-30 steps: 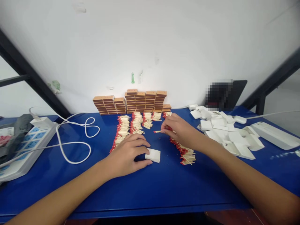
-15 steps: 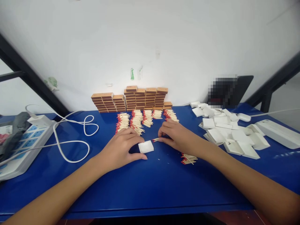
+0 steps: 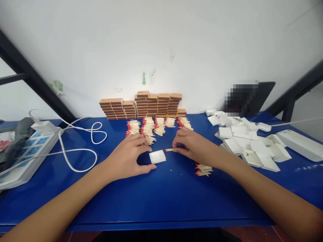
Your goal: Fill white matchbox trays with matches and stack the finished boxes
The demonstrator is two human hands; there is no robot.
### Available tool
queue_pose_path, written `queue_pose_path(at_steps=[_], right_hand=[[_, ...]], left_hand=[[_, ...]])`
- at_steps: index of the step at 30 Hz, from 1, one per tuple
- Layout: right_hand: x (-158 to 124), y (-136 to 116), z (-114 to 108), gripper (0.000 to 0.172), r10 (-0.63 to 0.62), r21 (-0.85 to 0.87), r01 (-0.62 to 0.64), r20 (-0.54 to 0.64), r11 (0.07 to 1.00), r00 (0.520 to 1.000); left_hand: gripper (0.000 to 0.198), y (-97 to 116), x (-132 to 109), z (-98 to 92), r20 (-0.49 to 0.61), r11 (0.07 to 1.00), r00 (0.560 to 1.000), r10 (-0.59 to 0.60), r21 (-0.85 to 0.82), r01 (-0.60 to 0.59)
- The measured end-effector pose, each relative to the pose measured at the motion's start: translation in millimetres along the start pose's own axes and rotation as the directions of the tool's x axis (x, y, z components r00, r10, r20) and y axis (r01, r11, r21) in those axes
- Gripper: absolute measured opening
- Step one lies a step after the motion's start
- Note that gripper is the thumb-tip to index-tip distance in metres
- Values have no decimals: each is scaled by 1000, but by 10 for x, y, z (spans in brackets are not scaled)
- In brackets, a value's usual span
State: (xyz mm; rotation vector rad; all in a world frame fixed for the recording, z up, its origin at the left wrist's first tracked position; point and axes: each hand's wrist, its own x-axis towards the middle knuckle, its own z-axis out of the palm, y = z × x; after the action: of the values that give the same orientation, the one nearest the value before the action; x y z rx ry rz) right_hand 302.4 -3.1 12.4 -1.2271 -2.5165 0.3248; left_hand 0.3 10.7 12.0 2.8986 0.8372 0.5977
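Observation:
A small white matchbox tray [image 3: 157,157] lies on the blue tabletop between my hands. My left hand [image 3: 130,156] is curved around its left side, thumb and fingers apart; whether they touch it I cannot tell. To the right of the tray, my right hand [image 3: 188,146] pinches a match [image 3: 169,150] by its plain end, with the red head pointing left toward the tray. Loose piles of red-tipped matches [image 3: 147,129] lie in a row beyond my hands. Another small pile of matches [image 3: 203,169] sits just below my right wrist.
Stacked brown matchboxes [image 3: 157,104] stand against the wall. Many white trays [image 3: 259,148] are heaped on the right, beside a long white box [image 3: 300,144]. A power strip [image 3: 30,151] and looped white cable [image 3: 78,170] occupy the left. A dark tablet-like panel [image 3: 263,97] leans at the back.
My right hand has shifted slightly right, and more of a match now shows from its fingertips, where two match heads showed before. My left fingers have drawn back slightly from the tray.

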Motion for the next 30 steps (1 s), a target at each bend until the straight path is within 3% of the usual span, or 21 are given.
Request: queue_pose_path(at_steps=[19,25,30], right_hand=[[-7,-56,8,15,-4,40,5,-7,999,1000],[-7,-242,60,13,-57,99,70,-127,993,990],[-16,-369,145,11,-102,88,112,-107,990,989]], left_hand=[[28,2,11,-1,15,1000,1000,19,-23,-19],[26,56,16,16,-63,998,997,54,-31,-56],[24,100,17,44,-146,995,984,101,-10,-103]])
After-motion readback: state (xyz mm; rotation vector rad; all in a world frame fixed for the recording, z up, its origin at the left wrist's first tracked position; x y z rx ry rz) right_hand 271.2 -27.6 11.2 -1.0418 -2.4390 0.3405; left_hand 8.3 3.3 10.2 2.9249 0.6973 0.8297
